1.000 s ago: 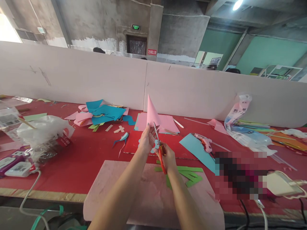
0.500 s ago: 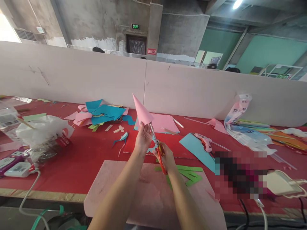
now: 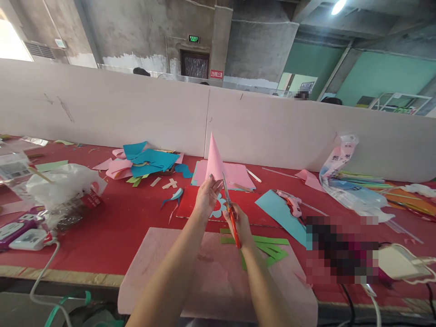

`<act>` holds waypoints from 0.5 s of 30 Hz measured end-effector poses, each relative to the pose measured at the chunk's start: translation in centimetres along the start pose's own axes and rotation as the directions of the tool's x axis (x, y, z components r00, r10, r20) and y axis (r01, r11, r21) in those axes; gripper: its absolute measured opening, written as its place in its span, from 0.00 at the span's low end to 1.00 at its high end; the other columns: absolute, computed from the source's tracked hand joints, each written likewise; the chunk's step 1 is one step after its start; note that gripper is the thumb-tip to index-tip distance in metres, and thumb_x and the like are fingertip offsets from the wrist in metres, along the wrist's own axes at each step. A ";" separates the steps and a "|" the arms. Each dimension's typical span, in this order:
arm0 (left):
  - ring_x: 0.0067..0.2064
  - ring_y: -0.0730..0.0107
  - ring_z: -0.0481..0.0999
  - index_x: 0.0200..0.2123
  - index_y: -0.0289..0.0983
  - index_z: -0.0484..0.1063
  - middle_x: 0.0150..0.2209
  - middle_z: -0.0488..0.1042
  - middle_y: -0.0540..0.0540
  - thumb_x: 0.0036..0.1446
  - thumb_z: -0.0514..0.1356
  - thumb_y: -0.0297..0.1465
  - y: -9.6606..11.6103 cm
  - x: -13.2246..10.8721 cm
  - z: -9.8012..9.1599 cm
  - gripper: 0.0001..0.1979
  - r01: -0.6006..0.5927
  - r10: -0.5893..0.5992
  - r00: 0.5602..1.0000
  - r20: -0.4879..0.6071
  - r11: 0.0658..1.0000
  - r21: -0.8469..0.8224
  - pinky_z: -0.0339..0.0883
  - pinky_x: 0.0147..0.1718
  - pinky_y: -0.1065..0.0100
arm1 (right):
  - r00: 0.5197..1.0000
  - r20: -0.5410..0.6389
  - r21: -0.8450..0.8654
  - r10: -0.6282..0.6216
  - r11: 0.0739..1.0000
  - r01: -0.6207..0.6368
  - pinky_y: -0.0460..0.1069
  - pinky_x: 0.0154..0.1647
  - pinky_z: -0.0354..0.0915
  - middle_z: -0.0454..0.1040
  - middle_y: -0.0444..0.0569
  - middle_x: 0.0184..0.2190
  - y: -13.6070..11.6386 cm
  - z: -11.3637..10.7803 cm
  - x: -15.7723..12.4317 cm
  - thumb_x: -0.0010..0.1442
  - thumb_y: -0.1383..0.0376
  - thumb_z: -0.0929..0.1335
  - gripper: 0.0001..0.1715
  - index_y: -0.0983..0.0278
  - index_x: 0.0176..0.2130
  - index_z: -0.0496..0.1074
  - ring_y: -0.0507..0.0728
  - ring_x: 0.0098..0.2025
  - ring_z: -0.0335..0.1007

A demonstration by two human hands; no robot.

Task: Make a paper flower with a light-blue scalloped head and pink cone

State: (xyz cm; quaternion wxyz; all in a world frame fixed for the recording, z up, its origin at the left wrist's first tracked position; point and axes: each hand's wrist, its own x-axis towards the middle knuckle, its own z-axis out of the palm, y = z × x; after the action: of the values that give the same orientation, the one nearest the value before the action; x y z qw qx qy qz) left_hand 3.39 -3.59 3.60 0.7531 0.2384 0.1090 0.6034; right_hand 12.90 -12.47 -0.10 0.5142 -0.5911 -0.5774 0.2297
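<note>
My left hand (image 3: 207, 194) pinches the lower end of a pointed piece of pink paper (image 3: 214, 160), its tip upward. In my right hand (image 3: 241, 221) are scissors (image 3: 233, 219) with red handles, their blades reaching up to the paper's lower right edge. Whether the blades are apart there is hard to make out. Beneath my hands lies a red board (image 3: 190, 204) with a light blue scalloped paper shape (image 3: 218, 210) on it. Flat pink paper (image 3: 238, 175) rests behind the board, and green paper strips (image 3: 267, 245) lie on a pale pink mat (image 3: 170, 272) nearest me.
Blue paper scraps (image 3: 155, 160) are heaped at the back left, with a plastic bag (image 3: 76, 181) farther left. To the right are a light blue sheet (image 3: 277, 211), a pink glue gun (image 3: 291, 202) and a white power adapter (image 3: 402, 261). A white partition (image 3: 153, 113) borders the table.
The pink paper has swung from leaning left to nearly upright and shifted slightly right. My left hand turned with it, and the scissors moved a little right.
</note>
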 end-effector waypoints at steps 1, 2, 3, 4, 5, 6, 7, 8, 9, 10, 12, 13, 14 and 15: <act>0.37 0.71 0.75 0.29 0.36 0.71 0.30 0.76 0.49 0.44 0.64 0.34 0.0 0.0 0.0 0.10 -0.004 0.004 1.000 -0.003 1.000 0.005 0.61 0.44 0.68 | 1.000 0.003 0.000 -0.003 1.000 0.003 0.46 0.32 0.63 0.72 0.48 0.34 0.0 0.0 0.0 0.54 0.57 0.63 0.18 0.63 0.42 0.67 0.55 0.34 0.68; 0.37 0.70 0.75 0.30 0.36 0.71 0.30 0.76 0.48 0.43 0.65 0.34 0.0 0.0 0.0 0.10 -0.008 0.008 1.000 -0.007 1.000 0.009 0.61 0.44 0.68 | 1.000 0.005 -0.002 -0.005 1.000 0.005 0.46 0.31 0.63 0.72 0.48 0.33 0.0 0.0 0.0 0.54 0.57 0.63 0.18 0.63 0.42 0.67 0.55 0.33 0.68; 0.37 0.70 0.75 0.30 0.36 0.71 0.30 0.76 0.48 0.43 0.65 0.34 -0.1 0.0 0.0 0.11 -0.011 0.011 1.000 -0.010 1.000 0.012 0.61 0.44 0.68 | 1.000 0.006 -0.005 -0.005 1.000 0.005 0.46 0.31 0.63 0.72 0.47 0.33 0.0 0.0 0.0 0.53 0.56 0.63 0.17 0.63 0.41 0.67 0.54 0.32 0.68; 0.37 0.70 0.75 0.30 0.36 0.71 0.30 0.76 0.48 0.42 0.65 0.35 -0.1 0.0 0.0 0.11 -0.014 0.014 1.000 -0.011 1.000 0.014 0.61 0.44 0.68 | 1.000 0.006 -0.010 -0.003 1.000 0.004 0.45 0.31 0.63 0.72 0.47 0.32 0.0 0.1 0.0 0.53 0.56 0.63 0.17 0.63 0.41 0.67 0.54 0.32 0.68; 0.38 0.69 0.75 0.30 0.36 0.70 0.30 0.76 0.48 0.43 0.65 0.35 -0.1 0.0 0.0 0.11 -0.018 0.018 1.000 -0.015 1.000 0.013 0.62 0.44 0.68 | 1.000 0.003 -0.015 -0.003 1.000 0.003 0.45 0.30 0.63 0.72 0.47 0.32 0.0 0.1 0.0 0.53 0.56 0.63 0.17 0.63 0.40 0.67 0.54 0.31 0.68; 0.38 0.69 0.75 0.30 0.36 0.70 0.30 0.76 0.48 0.43 0.65 0.35 -0.1 -0.1 0.0 0.11 -0.021 0.021 1.000 -0.016 1.000 0.012 0.62 0.44 0.68 | 1.000 0.001 -0.018 -0.004 1.000 0.004 0.45 0.30 0.63 0.72 0.46 0.31 0.1 0.1 0.0 0.53 0.56 0.63 0.17 0.62 0.40 0.67 0.54 0.31 0.68; 0.39 0.69 0.75 0.30 0.36 0.70 0.30 0.76 0.48 0.43 0.65 0.35 -0.1 -0.1 0.0 0.11 -0.024 0.024 1.000 -0.017 1.000 0.009 0.62 0.44 0.68 | 1.000 0.000 -0.020 -0.006 1.000 0.006 0.45 0.30 0.63 0.72 0.46 0.31 0.2 0.1 0.0 0.53 0.56 0.63 0.17 0.62 0.40 0.67 0.54 0.32 0.68; 0.39 0.69 0.75 0.30 0.36 0.71 0.30 0.76 0.48 0.42 0.65 0.35 -0.1 -0.1 0.0 0.11 -0.027 0.027 0.999 -0.017 1.000 0.006 0.62 0.45 0.68 | 1.000 0.000 -0.023 -0.008 1.000 0.008 0.46 0.31 0.63 0.72 0.46 0.31 0.2 0.1 0.1 0.53 0.56 0.64 0.17 0.62 0.40 0.67 0.54 0.32 0.68; 0.39 0.68 0.75 0.30 0.36 0.71 0.31 0.76 0.48 0.42 0.65 0.35 -0.1 -0.1 0.0 0.11 -0.028 0.028 0.999 -0.017 1.000 0.005 0.61 0.45 0.67 | 1.000 0.003 -0.024 -0.007 1.000 0.007 0.46 0.31 0.63 0.73 0.46 0.32 0.3 0.2 0.1 0.53 0.56 0.64 0.17 0.62 0.40 0.67 0.54 0.32 0.68; 0.40 0.68 0.75 0.30 0.36 0.71 0.31 0.76 0.48 0.42 0.65 0.35 -0.1 -0.1 0.0 0.11 -0.026 0.026 0.999 -0.021 1.000 0.006 0.61 0.45 0.67 | 1.000 0.006 -0.025 -0.007 1.000 0.007 0.46 0.31 0.63 0.73 0.47 0.32 0.4 0.2 0.1 0.53 0.56 0.64 0.17 0.62 0.41 0.67 0.54 0.33 0.68; 0.40 0.68 0.75 0.30 0.36 0.71 0.31 0.76 0.47 0.42 0.65 0.35 -0.1 -0.1 0.0 0.11 -0.016 0.016 0.999 -0.033 1.000 0.020 0.61 0.46 0.67 | 1.000 0.009 -0.030 -0.006 1.000 0.006 0.46 0.32 0.63 0.73 0.47 0.34 0.5 0.2 0.1 0.54 0.56 0.63 0.17 0.63 0.41 0.67 0.55 0.34 0.68; 0.40 0.68 0.75 0.29 0.36 0.71 0.31 0.76 0.47 0.42 0.65 0.35 -0.1 -0.1 0.0 0.11 -0.010 0.011 0.999 -0.039 1.000 0.027 0.61 0.46 0.67 | 1.000 0.010 -0.032 -0.005 0.999 0.006 0.46 0.32 0.63 0.73 0.48 0.34 0.5 0.2 0.1 0.54 0.56 0.63 0.17 0.63 0.42 0.67 0.55 0.34 0.69; 0.40 0.68 0.75 0.29 0.36 0.71 0.31 0.76 0.47 0.42 0.65 0.34 -0.1 -0.1 0.0 0.11 -0.004 0.005 0.999 -0.039 1.000 0.031 0.61 0.46 0.67 | 1.000 0.009 -0.033 -0.005 0.999 0.005 0.46 0.32 0.63 0.73 0.48 0.35 0.5 0.1 0.1 0.54 0.56 0.63 0.17 0.63 0.41 0.67 0.55 0.35 0.69; 0.39 0.68 0.75 0.29 0.36 0.71 0.31 0.76 0.47 0.42 0.65 0.34 -0.2 -0.1 0.0 0.11 0.000 0.001 0.999 -0.035 1.000 0.032 0.61 0.46 0.67 | 1.000 0.008 -0.034 -0.005 0.999 0.005 0.45 0.32 0.63 0.73 0.48 0.35 0.4 0.1 0.1 0.54 0.56 0.63 0.17 0.63 0.41 0.67 0.55 0.35 0.69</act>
State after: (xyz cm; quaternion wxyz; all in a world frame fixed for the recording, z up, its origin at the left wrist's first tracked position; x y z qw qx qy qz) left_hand 3.52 -3.67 3.50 0.7471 0.2396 0.1317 0.6058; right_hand 13.01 -12.25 -0.48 0.5023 -0.5974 -0.5848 0.2210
